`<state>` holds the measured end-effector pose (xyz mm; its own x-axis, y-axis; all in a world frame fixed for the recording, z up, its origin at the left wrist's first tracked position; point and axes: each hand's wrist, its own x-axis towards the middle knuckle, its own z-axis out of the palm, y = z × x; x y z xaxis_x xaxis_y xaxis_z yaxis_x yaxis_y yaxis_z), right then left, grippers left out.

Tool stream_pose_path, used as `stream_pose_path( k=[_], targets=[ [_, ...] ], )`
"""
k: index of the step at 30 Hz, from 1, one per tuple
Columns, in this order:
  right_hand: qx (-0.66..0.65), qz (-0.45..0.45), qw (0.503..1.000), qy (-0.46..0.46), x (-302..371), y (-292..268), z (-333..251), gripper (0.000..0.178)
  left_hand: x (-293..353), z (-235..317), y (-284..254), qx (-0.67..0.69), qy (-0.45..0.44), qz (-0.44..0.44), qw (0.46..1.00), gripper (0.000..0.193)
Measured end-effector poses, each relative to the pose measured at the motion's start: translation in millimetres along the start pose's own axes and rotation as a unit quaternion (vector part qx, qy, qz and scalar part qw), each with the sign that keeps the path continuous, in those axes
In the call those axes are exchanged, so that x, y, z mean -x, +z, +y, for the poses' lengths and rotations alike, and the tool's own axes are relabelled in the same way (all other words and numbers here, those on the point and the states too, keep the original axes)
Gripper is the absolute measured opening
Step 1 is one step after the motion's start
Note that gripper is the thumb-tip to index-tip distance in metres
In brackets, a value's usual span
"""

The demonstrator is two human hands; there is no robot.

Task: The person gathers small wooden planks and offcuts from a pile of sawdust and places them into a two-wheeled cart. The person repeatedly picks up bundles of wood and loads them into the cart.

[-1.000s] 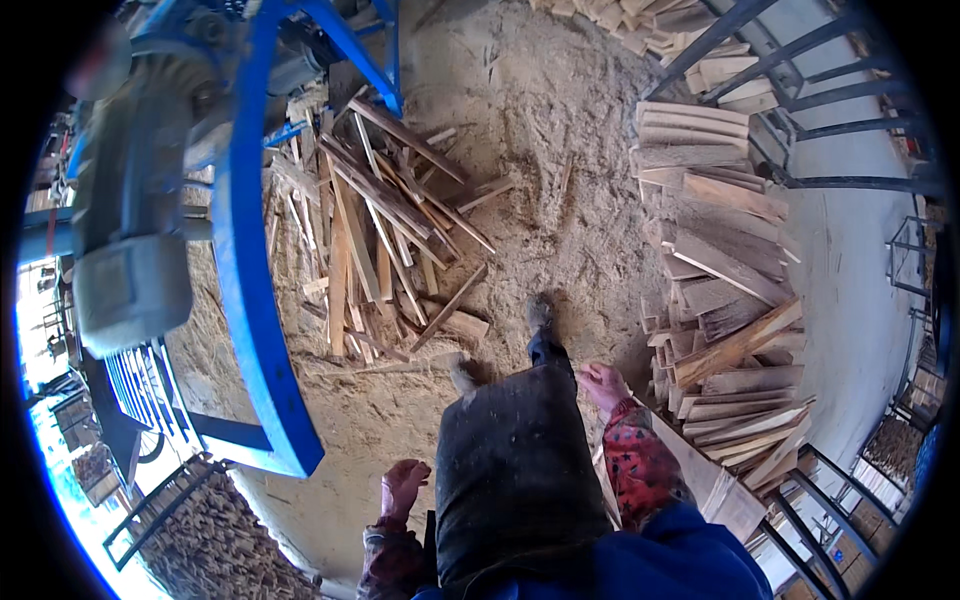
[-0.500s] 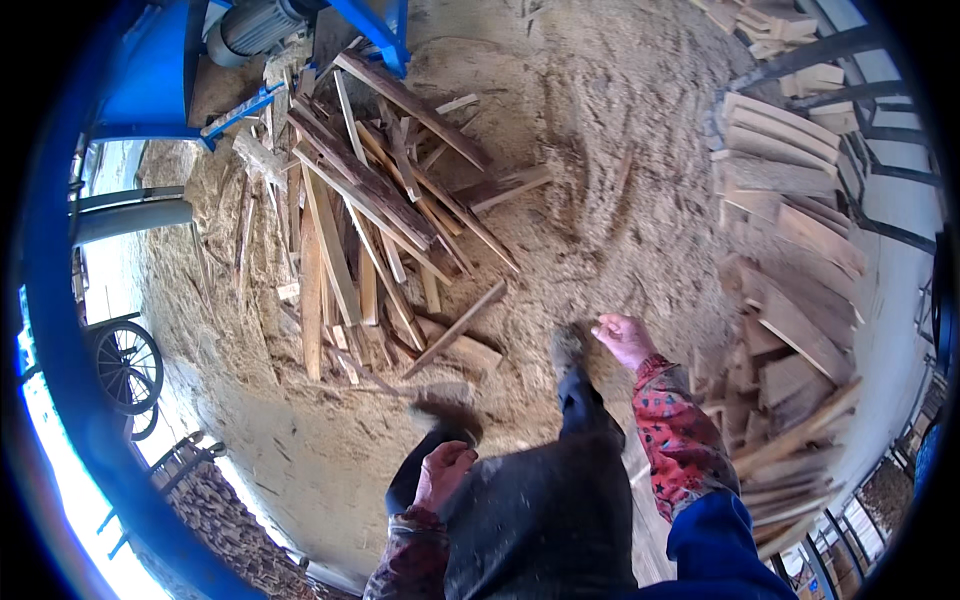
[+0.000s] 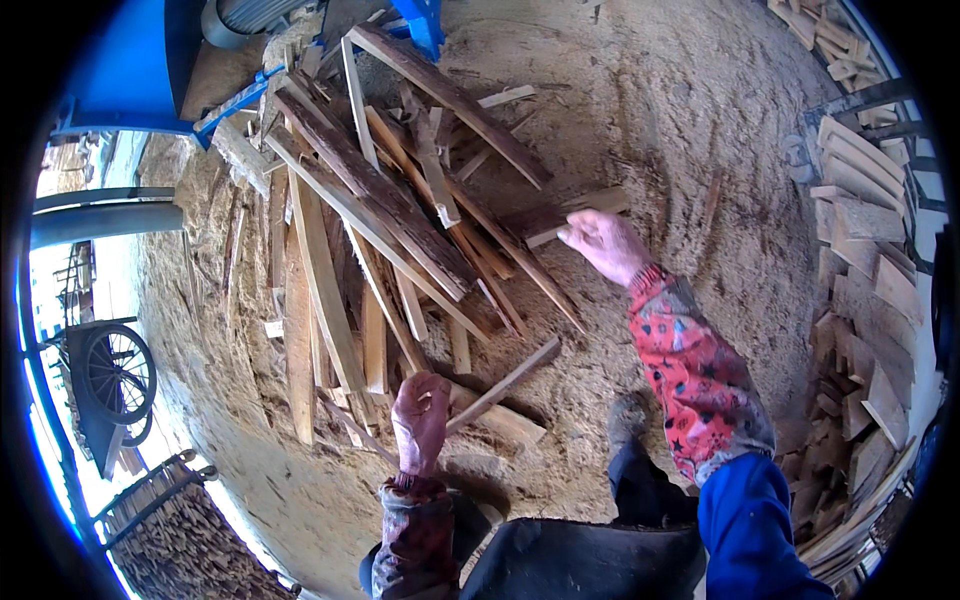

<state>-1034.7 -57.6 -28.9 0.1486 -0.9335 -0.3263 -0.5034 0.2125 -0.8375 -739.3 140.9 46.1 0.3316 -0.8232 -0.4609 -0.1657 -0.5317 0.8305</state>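
A loose heap of long wooden slats and bark-edged offcuts (image 3: 330, 250) lies on the sawdust before me. My left hand (image 3: 421, 422) hangs over the heap's near edge, its fingers curled in toward the thumb, with nothing visible in it. Just beside it, a thin strip (image 3: 505, 385) slants across a wider flat board (image 3: 500, 418). Farther out on the right, my right hand (image 3: 606, 243) also has bent fingers and holds nothing that I can see. It is nearest a short dark board (image 3: 575, 215) at the heap's right side. Whether it touches that board I cannot tell.
Stacked cut boards (image 3: 865, 240) line the right side against a metal frame. At the far left stands a blue machine (image 3: 130, 70) with a grey motor (image 3: 250, 20). A spoked wheel (image 3: 118, 373) and piled split wood (image 3: 190, 540) are at the left. Sawdust (image 3: 720, 110) covers the floor.
I have come closer to the heap. Both hands have risen forward, the left to the heap's near edge, the right toward its right side. The right foot now shows farther back.
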Motion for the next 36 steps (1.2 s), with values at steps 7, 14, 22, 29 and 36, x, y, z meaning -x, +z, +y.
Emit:
stream_pose_path(
  k=[7, 14, 22, 29, 36],
  targets=[
    [0.174, 0.12, 0.974, -0.076, -102, 47, -20, 0.045, -25, -39, -6, -0.2, 0.082, 0.138, 0.967, 0.032],
    [0.268, 0.081, 0.96, -0.022, -152, 70, -3, 0.056, -5, -91, 10, -0.242, 0.049, 0.199, 0.948, 0.044],
    [0.277, 0.071, 0.958, -0.032, -173, 56, -11, 0.043, -36, -86, 14, -0.209, 0.018, 0.223, 0.952, 0.046],
    [-0.104, -0.081, 0.991, 0.029, -96, 3, -76, 0.04, -35, -113, 0, -0.108, 0.016, 0.24, 0.965, 0.032],
    [0.01, -0.103, 0.994, -0.027, -110, 53, -81, 0.082, 12, -63, 14, -0.1, 0.049, 0.304, 0.946, 0.024]
  ],
)
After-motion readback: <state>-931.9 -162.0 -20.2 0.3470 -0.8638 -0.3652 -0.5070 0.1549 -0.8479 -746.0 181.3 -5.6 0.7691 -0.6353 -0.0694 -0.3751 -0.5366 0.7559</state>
